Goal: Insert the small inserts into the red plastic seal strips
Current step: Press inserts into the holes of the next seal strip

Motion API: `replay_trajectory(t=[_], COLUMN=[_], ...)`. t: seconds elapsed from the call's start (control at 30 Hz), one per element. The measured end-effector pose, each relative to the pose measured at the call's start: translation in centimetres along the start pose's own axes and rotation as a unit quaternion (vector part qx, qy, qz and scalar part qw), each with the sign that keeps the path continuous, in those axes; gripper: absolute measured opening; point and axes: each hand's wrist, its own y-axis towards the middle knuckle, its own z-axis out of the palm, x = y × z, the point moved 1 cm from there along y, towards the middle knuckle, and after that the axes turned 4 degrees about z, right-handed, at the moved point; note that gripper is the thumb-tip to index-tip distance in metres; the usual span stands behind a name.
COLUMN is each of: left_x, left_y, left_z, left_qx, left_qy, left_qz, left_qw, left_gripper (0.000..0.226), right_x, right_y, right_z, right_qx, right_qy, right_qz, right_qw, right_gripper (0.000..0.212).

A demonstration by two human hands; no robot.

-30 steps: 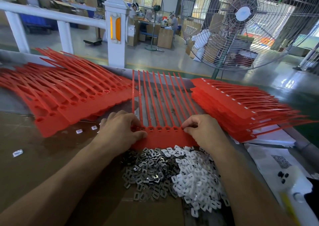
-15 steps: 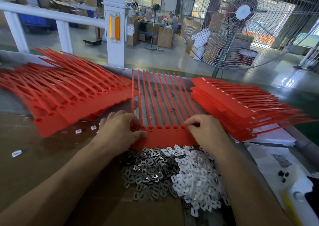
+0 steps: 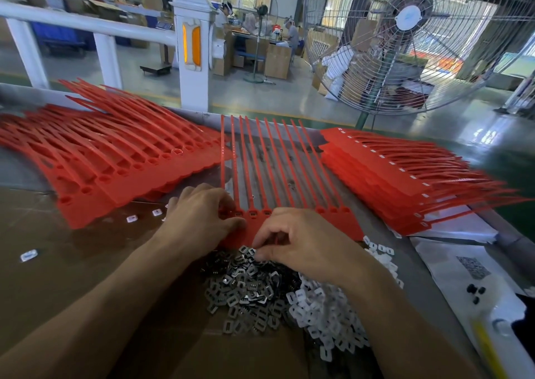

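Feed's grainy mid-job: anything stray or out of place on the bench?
Yes: a few white inserts lie scattered on the cardboard left of the left hand, apart from the piles.

Left hand (image 3: 199, 219): bare, no glove, no ring or watch in view.
Right hand (image 3: 304, 242): bare, no glove, nothing worn on the fingers or the wrist.
Left forearm (image 3: 95, 306): bare along all that shows; no sleeve reaches into view.
Right forearm (image 3: 405, 320): bare along all that shows, no cuff or band.
Nails: short, unpainted where they show.
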Motion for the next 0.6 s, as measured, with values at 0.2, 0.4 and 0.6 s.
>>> replay_trajectory(t=[0.2,0.4,0.6], left_x=[0.0,0.0,0.0], left_y=[-0.1,-0.1,0.0], left_z=[0.0,0.1,0.1], left_qx=[0.002,-0.004,-0.004], left_qy=[0.004,-0.002,-0.004], left_qz=[-0.001,-0.001,-0.005], left_qw=[1.000,1.000,1.000], left_gripper=[0.031,0.029,0.029], right_x=[0.6,0.3,-1.1], right_y=[0.0,-0.1,-0.3], right_z=[0.3,0.5,-0.1], right_qx=[0.007,-0.019,-0.065], right_qy=[-0.041,-0.032,0.113], right_qz=[0.001,0.005,0.077], right_qw=[0.999,0.999,0.988], right_gripper=[0.007,0.004,0.009])
